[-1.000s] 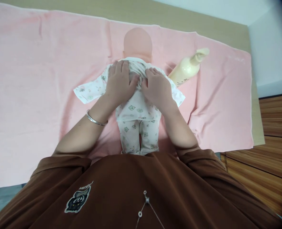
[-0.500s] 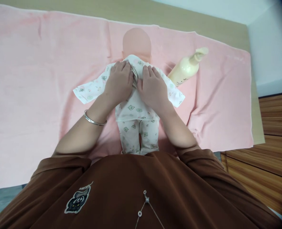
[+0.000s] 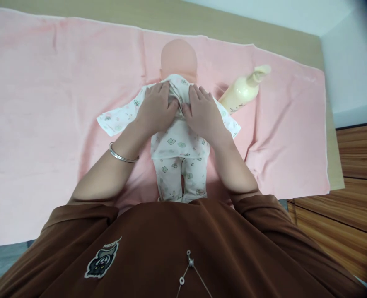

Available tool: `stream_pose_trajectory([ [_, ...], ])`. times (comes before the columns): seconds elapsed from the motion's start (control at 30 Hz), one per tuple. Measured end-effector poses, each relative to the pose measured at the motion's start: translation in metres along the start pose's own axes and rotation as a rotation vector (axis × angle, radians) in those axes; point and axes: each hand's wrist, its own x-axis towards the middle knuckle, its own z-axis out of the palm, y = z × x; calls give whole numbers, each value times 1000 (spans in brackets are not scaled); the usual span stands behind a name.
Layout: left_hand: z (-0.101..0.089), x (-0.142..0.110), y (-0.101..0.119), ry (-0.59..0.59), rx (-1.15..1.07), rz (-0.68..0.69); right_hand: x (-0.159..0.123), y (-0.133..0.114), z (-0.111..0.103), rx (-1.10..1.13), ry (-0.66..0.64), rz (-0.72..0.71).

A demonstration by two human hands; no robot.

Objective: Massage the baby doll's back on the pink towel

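A bald baby doll (image 3: 179, 58) lies on the towel, its head away from me and no face showing. It wears a white printed top (image 3: 180, 142) with sleeves spread out, and matching trousers (image 3: 169, 176). My left hand (image 3: 158, 106) rests flat on the left half of the top, fingers stretched towards the shoulder. On the right half lies my right hand (image 3: 204, 112), likewise flat with fingers extended. Both thumbs point inward and nearly meet over folds of bunched cloth between the hands. Neither hand grips anything that I can see.
A pink towel (image 3: 40, 124) covers most of the wooden table (image 3: 295, 43). A cream pump bottle (image 3: 242, 93) stands right of the doll, close to its sleeve. Wooden drawers (image 3: 360, 165) are at the far right.
Both hands stay on the doll's top. The thumbs have moved inward and upward, closer together, and the cloth between them has shifted its folds.
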Motion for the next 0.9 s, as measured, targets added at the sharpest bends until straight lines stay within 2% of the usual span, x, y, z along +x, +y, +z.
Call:
stream_pose_trajectory([
  [0.1,2,3,-5,29,13,-13,-9,-12,-3,17,51,0],
  [0.23,11,4,-7,63,27,-131,-7,-9,-1,58,161,-28],
  [0.4,17,6,-7,71,-19,-176,5,-1,9,79,158,0],
  [0.6,19,4,-4,120,31,-199,21,13,25,73,212,53],
  [0.77,20,1,-4,199,-9,-150,26,18,28,45,188,85],
  [0.9,21,2,-6,198,9,-179,28,17,29,22,198,98],
])
